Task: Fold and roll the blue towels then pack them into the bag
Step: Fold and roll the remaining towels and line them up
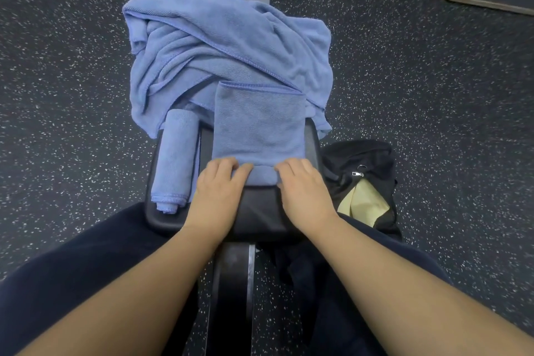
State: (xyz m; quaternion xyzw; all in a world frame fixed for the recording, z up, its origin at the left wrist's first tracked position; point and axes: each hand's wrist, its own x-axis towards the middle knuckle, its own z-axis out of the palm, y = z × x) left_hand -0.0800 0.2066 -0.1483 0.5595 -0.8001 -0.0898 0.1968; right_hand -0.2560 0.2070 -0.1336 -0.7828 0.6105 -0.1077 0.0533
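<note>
Microfibre by the look of it, so the folded towel (258, 121) on the worktop (260, 220) should be light, floppy and a bit grabby. Both hands, left hand (218, 191) and right hand (303, 191), have fingers curled over its near edge, starting the roll. I'd keep hold at the two corners so it rolls tight.

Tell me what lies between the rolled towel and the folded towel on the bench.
In the head view, only a narrow strip of bare black bench pad separates the rolled towel from the folded towel.
</note>
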